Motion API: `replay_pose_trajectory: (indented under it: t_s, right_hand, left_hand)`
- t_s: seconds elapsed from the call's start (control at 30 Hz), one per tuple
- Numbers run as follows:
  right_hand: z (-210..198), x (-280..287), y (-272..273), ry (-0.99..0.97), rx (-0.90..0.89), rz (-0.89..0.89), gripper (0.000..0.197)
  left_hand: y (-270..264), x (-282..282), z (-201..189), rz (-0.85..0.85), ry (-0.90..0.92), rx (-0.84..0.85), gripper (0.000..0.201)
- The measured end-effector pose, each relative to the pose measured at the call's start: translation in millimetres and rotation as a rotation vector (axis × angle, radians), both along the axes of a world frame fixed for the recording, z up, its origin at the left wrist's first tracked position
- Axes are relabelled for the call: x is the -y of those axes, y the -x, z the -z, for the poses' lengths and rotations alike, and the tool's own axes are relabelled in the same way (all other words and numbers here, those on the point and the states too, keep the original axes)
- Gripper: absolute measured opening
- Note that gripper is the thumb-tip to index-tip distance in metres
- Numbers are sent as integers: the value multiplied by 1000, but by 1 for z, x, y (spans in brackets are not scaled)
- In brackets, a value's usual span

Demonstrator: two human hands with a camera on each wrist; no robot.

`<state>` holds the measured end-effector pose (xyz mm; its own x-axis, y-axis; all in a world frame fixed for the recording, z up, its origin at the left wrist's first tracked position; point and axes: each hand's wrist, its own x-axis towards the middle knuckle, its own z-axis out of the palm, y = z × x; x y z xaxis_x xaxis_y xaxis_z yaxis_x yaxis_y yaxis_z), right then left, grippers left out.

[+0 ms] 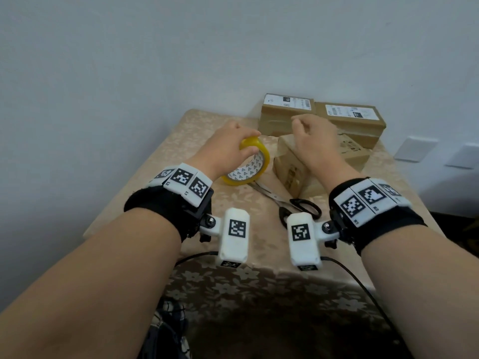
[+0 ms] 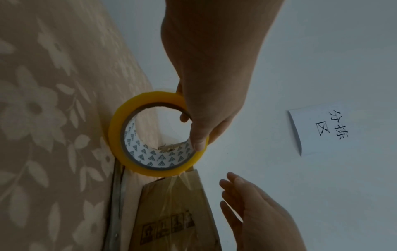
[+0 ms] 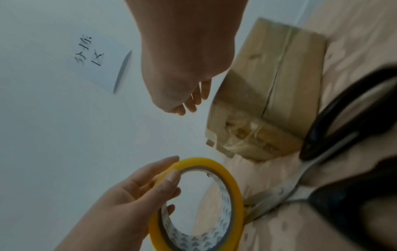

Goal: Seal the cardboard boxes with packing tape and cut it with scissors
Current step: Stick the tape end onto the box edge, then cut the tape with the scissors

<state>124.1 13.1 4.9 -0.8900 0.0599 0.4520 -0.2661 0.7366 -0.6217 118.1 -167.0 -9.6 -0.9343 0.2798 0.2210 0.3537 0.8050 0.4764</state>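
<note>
My left hand (image 1: 243, 141) grips a yellow roll of packing tape (image 1: 255, 167), thumb over the rim and fingers round the outside, holding it on edge just above the tablecloth. In the left wrist view the tape roll (image 2: 120, 129) stands next to the near end of a small cardboard box (image 2: 171, 212). That cardboard box (image 1: 290, 167) lies right of the roll, with shiny clear tape on its top. My right hand (image 1: 300, 128) hovers over the box, fingers relaxed and holding nothing. Black-handled scissors (image 1: 298, 203) lie on the table in front of the box.
Two more cardboard boxes (image 1: 287, 112) (image 1: 355, 120) with white labels stand at the back of the table (image 1: 155, 177) against the wall. A paper sign (image 2: 318, 130) hangs on the wall. The floral cloth drops off at the table's front edge, near my body.
</note>
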Motion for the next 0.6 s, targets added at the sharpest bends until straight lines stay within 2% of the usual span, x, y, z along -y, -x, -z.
replay_pose_trajectory:
  t_s: [0.1, 0.17, 0.23, 0.3, 0.4, 0.6]
  right_hand:
    - [-10, -8, -19, -3, 21, -31, 21]
    - [-12, -10, -31, -64, 225, -98, 17]
    - [-4, -12, -42, -227, 459, -137, 18]
    - [7, -12, -49, -516, 572, -144, 17]
    - [19, -12, -57, -747, 659, -162, 38]
    - [17, -7, -61, -800, 654, -216, 25]
  left_hand:
    - [-5, -5, -4, -4, -3, -43, 38]
    - [-6, -8, -4, -14, -2, -53, 37]
    - [-7, -9, -3, -23, 2, -60, 36]
    - [-8, -11, -3, -35, 6, -62, 36]
    - [-10, -12, -4, -47, -6, -71, 36]
    - [-9, -12, -3, -53, -5, -77, 36]
